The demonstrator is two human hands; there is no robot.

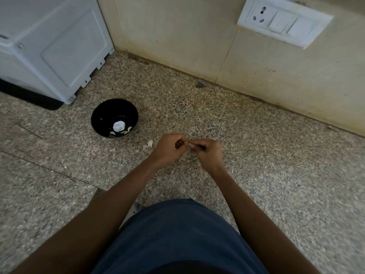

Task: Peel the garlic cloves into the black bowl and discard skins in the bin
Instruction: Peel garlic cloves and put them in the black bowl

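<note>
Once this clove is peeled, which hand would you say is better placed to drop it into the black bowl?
Probably the left hand: the black bowl sits on its side, while the right hand would have to cross over.

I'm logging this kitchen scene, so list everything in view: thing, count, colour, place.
black bowl: one, black, on the counter left of the hands.
garlic bulb: one, white, inside the bowl.
garlic cloves: a few, pale, in the bowl beside the bulb.
garlic skins: a few scraps, off-white, on the counter between the bowl and the hands.
appliance: one, white, back left.
switch plate: one, white, on the wall at upper right.
counter: one, speckled grey-brown stone.
left hand: one, fingers curled, pinching something small and mostly hidden.
right hand: one, pinching the same spot.
</note>
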